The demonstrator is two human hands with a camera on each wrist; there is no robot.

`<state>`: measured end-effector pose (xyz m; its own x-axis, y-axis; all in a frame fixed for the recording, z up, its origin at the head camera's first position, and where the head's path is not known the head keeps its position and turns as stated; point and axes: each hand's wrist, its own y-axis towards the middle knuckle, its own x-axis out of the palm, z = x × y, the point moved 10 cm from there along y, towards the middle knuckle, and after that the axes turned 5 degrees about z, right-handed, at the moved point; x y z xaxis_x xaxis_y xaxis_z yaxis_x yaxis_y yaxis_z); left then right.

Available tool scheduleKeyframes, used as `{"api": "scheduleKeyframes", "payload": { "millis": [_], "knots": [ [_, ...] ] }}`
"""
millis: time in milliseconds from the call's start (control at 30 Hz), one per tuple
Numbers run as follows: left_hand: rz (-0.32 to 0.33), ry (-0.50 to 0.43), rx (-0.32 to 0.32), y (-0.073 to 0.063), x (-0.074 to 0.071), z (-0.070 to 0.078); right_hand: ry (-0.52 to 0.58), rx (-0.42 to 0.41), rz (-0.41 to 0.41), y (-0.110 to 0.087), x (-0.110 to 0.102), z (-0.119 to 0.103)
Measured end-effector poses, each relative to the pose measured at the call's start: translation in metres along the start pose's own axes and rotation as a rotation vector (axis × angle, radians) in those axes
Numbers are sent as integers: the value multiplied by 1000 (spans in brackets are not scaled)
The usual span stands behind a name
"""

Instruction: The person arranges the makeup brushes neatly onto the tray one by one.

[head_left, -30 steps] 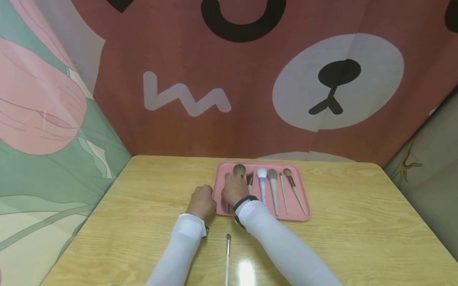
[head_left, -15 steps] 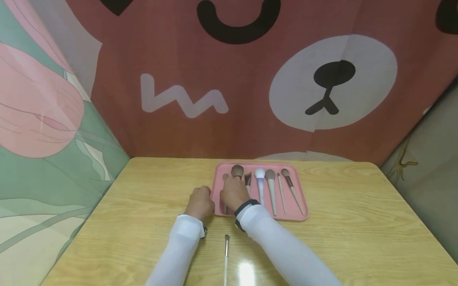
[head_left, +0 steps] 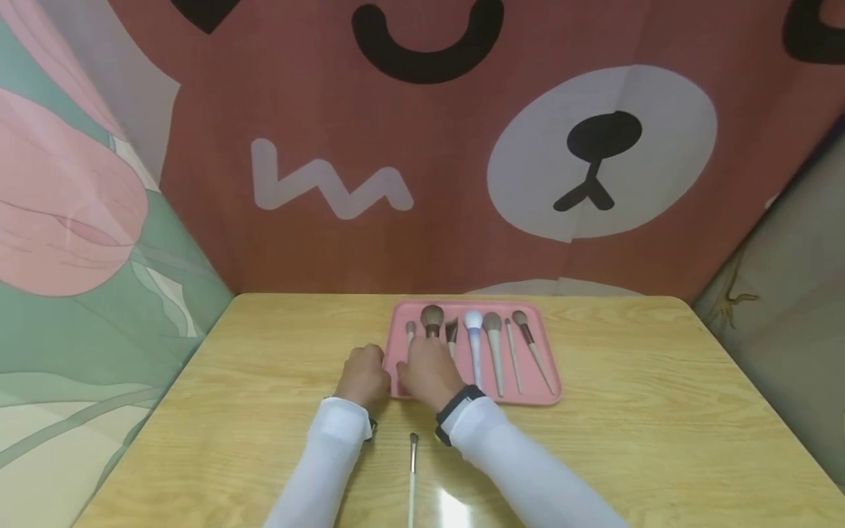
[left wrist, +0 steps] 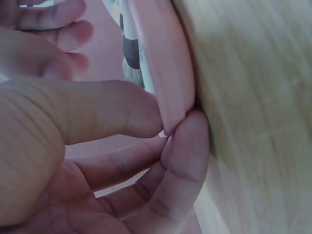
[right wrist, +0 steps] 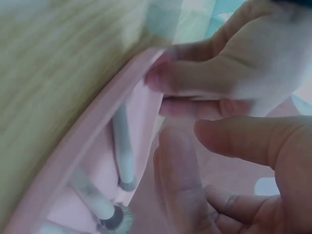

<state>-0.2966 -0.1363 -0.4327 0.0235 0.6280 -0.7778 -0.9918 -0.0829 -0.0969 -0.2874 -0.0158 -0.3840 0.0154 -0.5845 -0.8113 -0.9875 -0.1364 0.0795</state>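
A pink tray lies at the back of the table with a row of makeup brushes in it. My left hand pinches the tray's left rim, thumb on the inside and fingers under the outer edge. Over the tray's left part is my right hand, its thumb and fingers apart with nothing between them. It covers the lower part of a small brush and of a big fluffy brush. An angled brush lies just right of them.
Further right in the tray lie a white-headed brush, a grey-brown powder brush, a thin brush and a slanted brush. One slim brush lies on the table between my forearms. A printed cloth hangs behind.
My right hand has drawn slightly back toward me, its thumb now spread leftward, and more of the leftmost brush's head shows. The left hand stays at the tray's rim.
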Motion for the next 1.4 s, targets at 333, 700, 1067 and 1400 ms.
{"api": "scheduleKeyframes", "payload": {
  "millis": [333, 700, 1067, 1400],
  "knots": [
    [2, -35, -14, 0, 0, -2, 47, -123, 29, -27, -3, -9],
    [-1, -14, 12, 2, 0, 0, 56, -201, 29, -62, -5, -8],
    [-24, 5, 1, 0, -2, -3, -44, -297, 0, -100, 1, -3],
    [-34, -1, 0, 2, 2, -1, -83, -253, -112, -117, 13, 4]
  ]
}}
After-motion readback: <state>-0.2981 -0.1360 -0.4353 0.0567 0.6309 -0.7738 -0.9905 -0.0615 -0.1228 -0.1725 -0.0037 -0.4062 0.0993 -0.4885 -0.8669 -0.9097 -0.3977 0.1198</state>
